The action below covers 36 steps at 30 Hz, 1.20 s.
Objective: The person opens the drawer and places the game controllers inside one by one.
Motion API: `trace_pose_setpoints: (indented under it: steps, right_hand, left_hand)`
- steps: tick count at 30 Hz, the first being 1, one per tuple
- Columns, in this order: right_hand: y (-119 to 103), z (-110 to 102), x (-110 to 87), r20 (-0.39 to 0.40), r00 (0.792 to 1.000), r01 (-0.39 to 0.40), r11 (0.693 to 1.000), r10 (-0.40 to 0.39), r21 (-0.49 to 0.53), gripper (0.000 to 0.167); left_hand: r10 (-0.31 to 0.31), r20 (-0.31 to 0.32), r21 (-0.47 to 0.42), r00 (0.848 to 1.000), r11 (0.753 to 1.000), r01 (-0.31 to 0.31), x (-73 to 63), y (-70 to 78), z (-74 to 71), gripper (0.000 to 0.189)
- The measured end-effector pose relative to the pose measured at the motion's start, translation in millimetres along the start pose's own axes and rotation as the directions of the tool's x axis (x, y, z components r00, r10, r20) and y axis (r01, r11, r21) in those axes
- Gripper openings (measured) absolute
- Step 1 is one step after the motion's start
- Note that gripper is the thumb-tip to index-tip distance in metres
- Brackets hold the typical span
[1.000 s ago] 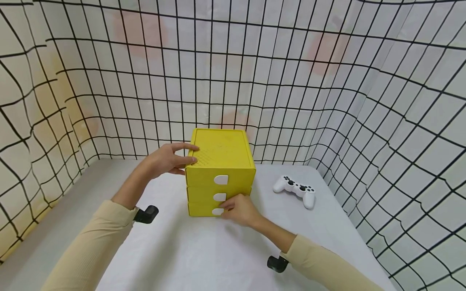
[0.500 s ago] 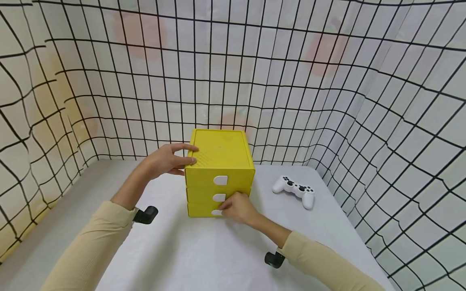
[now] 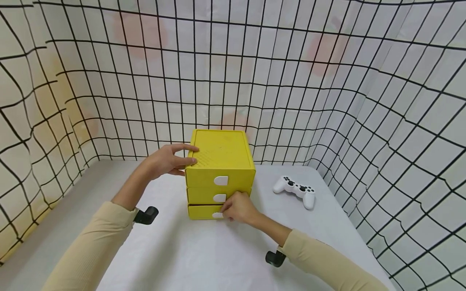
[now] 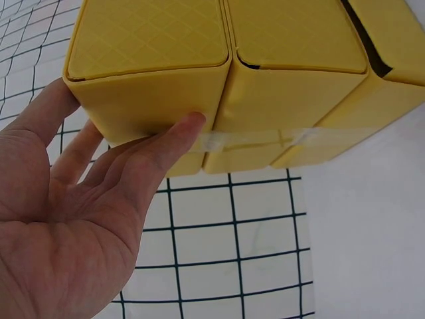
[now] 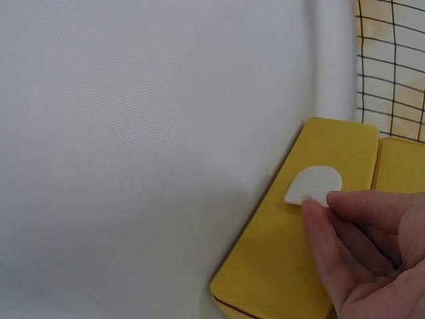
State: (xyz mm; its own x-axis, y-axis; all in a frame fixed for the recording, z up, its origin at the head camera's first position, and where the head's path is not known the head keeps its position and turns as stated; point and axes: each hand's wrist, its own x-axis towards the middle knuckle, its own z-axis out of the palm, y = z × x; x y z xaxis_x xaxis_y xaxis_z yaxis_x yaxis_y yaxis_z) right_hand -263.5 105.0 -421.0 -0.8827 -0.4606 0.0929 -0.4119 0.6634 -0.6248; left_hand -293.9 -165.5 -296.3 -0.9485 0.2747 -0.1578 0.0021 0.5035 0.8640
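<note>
A yellow three-drawer box (image 3: 222,149) stands on the table, each drawer front bearing a white tab. Its bottom drawer (image 3: 200,212) sticks out slightly, with a dark gap above its front. My left hand (image 3: 164,161) rests against the box's upper left side, two fingertips on the top edge; in the left wrist view its fingers (image 4: 156,156) lie fairly straight along the yellow wall. My right hand (image 3: 240,208) pinches the bottom drawer's white handle (image 5: 315,185) between thumb and finger, partly covering it.
Right of the box, a white game controller (image 3: 295,191) lies on the white-covered table (image 3: 204,258). Black grid netting (image 3: 233,81) over pale cloth surrounds the table at the back and both sides. Clear tape (image 4: 265,138) runs across the box's side.
The bottom drawer has come out a little toward me, pulled by my right hand, and a dark gap now shows above it. My left hand has stayed in place on the box.
</note>
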Motion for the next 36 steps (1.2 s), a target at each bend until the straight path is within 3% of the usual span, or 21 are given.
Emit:
trace_pose_setpoints:
  steps: [10,24,36]
  right_hand:
    - [-11,-4,-15.5,0.118,0.992,-0.036,0.999,0.036,-0.009,0.007]
    - [-28,-11,-46.0,0.284,0.956,-0.084,0.996,0.075,0.020,0.007]
    - [-32,-14,-56.8,0.347,0.937,-0.070,0.996,0.045,0.060,0.010]
  left_hand:
    - [0.001,0.009,0.016,1.000,1.000,-0.001,0.0,-1.8,-1.4,0.058]
    - [0.033,0.030,0.021,0.999,0.999,-0.034,-1.2,-1.7,-2.6,0.058]
    - [0.030,0.024,0.014,0.999,0.999,-0.031,-1.2,-1.3,-1.5,0.058]
